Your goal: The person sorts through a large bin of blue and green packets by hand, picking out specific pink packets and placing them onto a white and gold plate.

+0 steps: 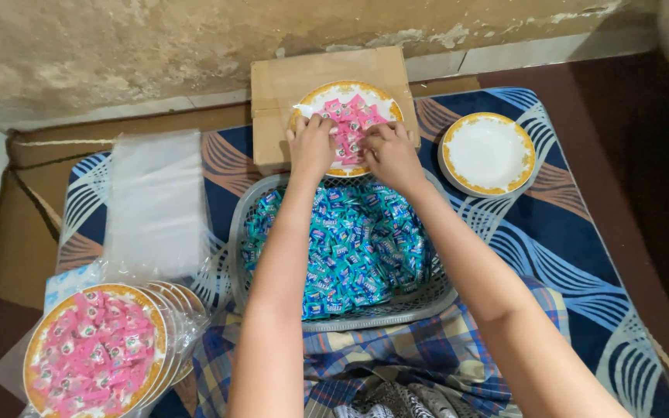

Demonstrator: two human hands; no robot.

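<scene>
A white plate with a gold rim (315, 96) sits on a cardboard box (288, 77) at the far side and holds pink wrapped candies (352, 118). My left hand (310, 144) rests on the plate's left part, fingers curled on the candies. My right hand (389, 150) lies on the plate's near right part, fingers bent onto the candies. Whether either hand grips a candy is hidden. Between my forearms stands a grey basket (396, 311) full of blue wrapped candies (350, 248).
An empty gold-rimmed plate (488, 152) lies at the right on a blue patterned mat (574, 240). A stack of plates (94, 352) topped with pink candies is at the near left, inside clear plastic. Clear plastic bags (156, 201) lie at the left. A wall runs behind.
</scene>
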